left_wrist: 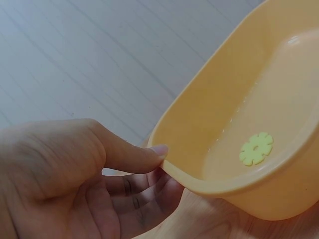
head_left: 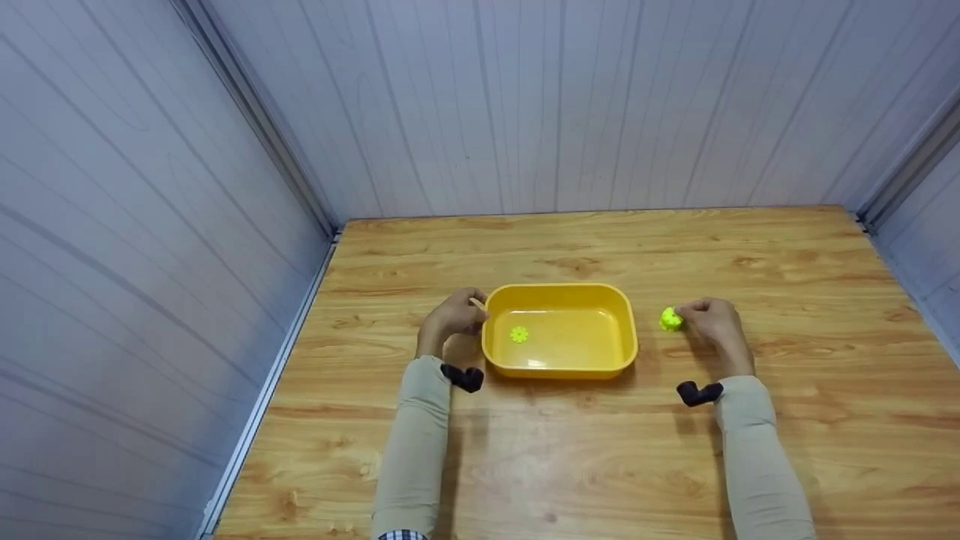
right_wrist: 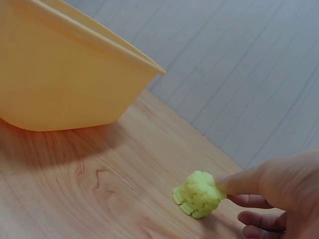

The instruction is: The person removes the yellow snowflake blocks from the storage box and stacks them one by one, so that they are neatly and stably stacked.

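A yellow plastic basin [head_left: 577, 337] stands on the wooden table. My left hand [head_left: 457, 311] pinches its left rim, thumb on top and fingers curled underneath, as the left wrist view shows. Inside, toward the left, a flat yellow-green notched disc [left_wrist: 256, 148], flower-like with a small centre hole, lies on the bottom. To the right of the basin, my right hand [head_left: 714, 322] holds a small stack of the same yellow-green notched discs [right_wrist: 200, 194] at its edge with the fingertips. The stack is at the tabletop, slightly tilted; the far-side fingertip is hidden behind it.
The wood-grain table [head_left: 555, 450] runs back to a pale panelled wall [head_left: 525, 105]. Another panelled wall [head_left: 150, 225] closes the left side. Black wrist mounts [head_left: 697, 394] stick out from both sleeves.
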Demonstrator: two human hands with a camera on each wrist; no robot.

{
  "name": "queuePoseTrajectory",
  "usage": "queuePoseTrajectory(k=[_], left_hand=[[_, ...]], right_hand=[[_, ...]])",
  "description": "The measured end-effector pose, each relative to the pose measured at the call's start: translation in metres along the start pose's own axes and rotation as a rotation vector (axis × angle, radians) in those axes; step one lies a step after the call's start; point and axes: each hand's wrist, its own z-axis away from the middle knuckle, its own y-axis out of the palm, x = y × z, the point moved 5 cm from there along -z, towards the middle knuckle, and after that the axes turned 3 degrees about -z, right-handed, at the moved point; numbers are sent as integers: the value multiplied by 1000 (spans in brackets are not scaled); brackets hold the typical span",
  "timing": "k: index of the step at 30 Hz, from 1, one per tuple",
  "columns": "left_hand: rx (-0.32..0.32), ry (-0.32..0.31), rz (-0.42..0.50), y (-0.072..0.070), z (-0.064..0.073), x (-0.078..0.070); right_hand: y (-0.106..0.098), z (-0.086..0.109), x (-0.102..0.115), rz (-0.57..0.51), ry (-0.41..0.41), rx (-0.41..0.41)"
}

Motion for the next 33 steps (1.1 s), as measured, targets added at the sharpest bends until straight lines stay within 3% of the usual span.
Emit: queuePoseTrajectory(k=[8,17,33], left_hand=[[4,16,-10,0,1,-1],[12,-23,5,0,0,1],[-5,-13,-22,0,1,0]], right_hand=[[-3,2,2,-20,3,-20],[-2,4,23,30,-116,-39],[23,8,70,31,-299,-73]])
